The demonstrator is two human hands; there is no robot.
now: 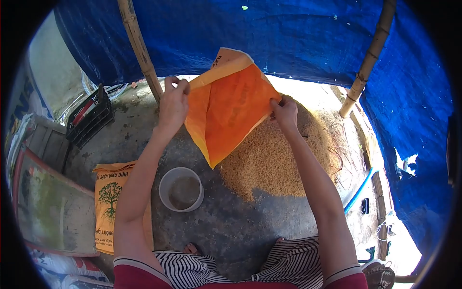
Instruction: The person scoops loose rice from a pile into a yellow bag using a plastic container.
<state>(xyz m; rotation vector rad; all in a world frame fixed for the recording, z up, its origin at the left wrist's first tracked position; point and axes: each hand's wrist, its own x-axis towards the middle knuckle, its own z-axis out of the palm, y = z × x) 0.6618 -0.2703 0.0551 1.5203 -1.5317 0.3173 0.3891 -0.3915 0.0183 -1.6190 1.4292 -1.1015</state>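
An orange and yellow sack point(236, 103) hangs in front of me, spread between my two hands, its orange inside showing. My left hand point(174, 103) pinches its left edge, and my right hand point(285, 111) pinches the right edge. Behind and below the sack, a pile of tan grain or husks point(284, 164) lies on the concrete floor. A round whitish bucket point(181, 189) stands on the floor below my left hand, with what looks like a little greyish matter at its bottom. To the left of it is a printed orange sack point(108, 212) with a tree picture, partly hidden by my left forearm.
A black crate point(90, 115) stands at the upper left. A blue tarp point(284, 38) hangs at the back and right behind bamboo poles point(368, 60). A framed panel point(57, 207) is at the left. A blue pipe point(360, 191) lies at the right.
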